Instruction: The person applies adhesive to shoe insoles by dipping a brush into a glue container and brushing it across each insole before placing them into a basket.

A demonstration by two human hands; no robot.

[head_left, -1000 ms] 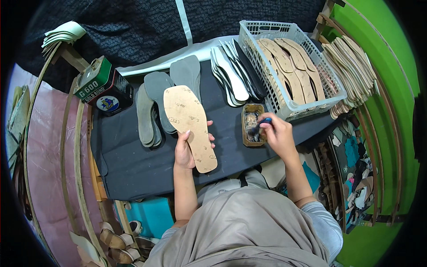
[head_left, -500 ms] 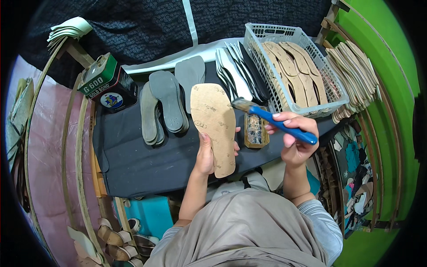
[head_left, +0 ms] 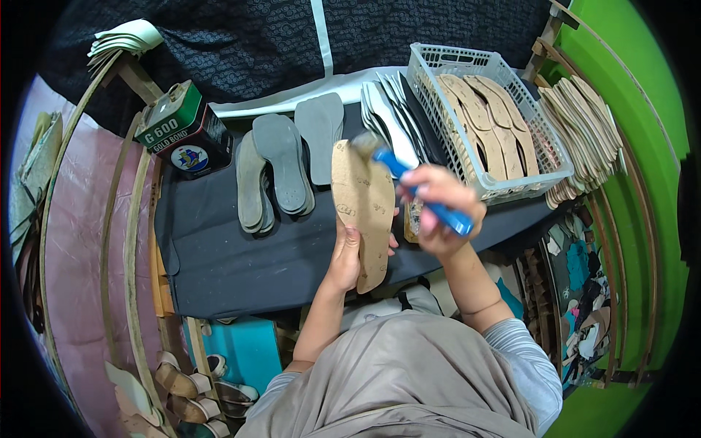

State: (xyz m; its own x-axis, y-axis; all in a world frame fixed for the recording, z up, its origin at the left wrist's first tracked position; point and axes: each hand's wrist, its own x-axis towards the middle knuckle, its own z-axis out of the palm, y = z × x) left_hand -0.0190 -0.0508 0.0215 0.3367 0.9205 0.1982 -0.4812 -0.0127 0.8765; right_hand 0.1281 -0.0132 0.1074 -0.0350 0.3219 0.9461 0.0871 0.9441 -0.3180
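My left hand point(head_left: 349, 259) grips a tan insole board point(head_left: 369, 219) by its edges near the narrow end, holding it tilted above the dark table. In my right hand point(head_left: 443, 208) is a blue-handled brush point(head_left: 392, 162), blurred by motion. Its bristles are at the wide upper end of the board, and seem to touch it. Behind that hand, a small glue container point(head_left: 411, 223) stands mostly hidden on the table. Stacks of grey insole pieces point(head_left: 281, 164) lie left of the board.
A green and black metal can point(head_left: 186, 135) stands at the table's left. White and black sole-shaped sheets point(head_left: 391, 120) lie beside a white plastic basket point(head_left: 526, 182) of tan insole boards. More tan boards point(head_left: 580, 139) are stacked at right. Shoes point(head_left: 186, 387) sit on a rack lower left.
My right hand has moved left with the brush, bringing the bristles over the board's upper end. The board has shifted slightly right and turned more edge-on.
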